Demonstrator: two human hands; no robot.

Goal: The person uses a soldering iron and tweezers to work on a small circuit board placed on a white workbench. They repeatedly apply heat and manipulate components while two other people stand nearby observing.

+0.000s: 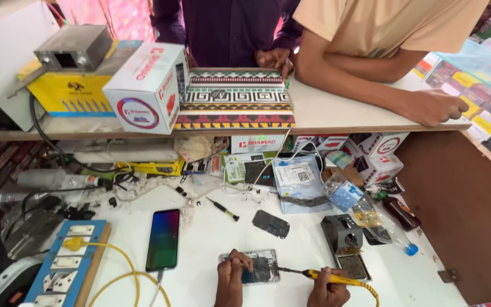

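Opened phone [255, 268]: flat on the white tabletop [211, 233], long axis running left-right, close to the near edge
Left hand [231, 277]: fingers pinching down on the phone's left end
Right hand [328, 290]: fingers wrapped around the yellow soldering iron [322, 277]
Key relation: tip points left onto the phone's right end; left hand is nearer

two bare hands, left grip [231, 278] and right grip [326, 290], forearms without sleeves
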